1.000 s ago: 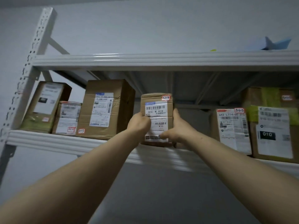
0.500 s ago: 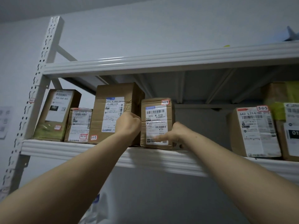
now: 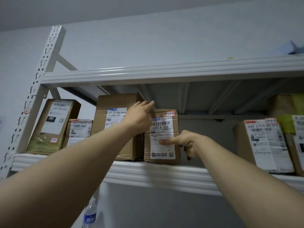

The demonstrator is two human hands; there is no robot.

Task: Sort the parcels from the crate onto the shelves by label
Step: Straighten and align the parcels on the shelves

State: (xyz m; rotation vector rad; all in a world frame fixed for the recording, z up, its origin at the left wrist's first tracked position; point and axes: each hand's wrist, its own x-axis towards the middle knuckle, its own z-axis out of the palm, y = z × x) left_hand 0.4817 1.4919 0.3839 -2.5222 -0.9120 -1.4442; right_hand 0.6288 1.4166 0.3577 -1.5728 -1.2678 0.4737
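My left hand (image 3: 139, 116) reaches up with straight, parted fingers over the upper left corner of the parcel (image 3: 176, 129). My right hand (image 3: 186, 143) lays its thumb on the label (image 3: 162, 152). Its other fingers curl by the parcel's right side, and I cannot tell if they grip. The parcel stands upright on the shelf (image 3: 156, 172), close beside a taller box (image 3: 115, 102). It is brown cardboard with a white barcode label and a tag (image 3: 170, 114) reading 3-1-4.
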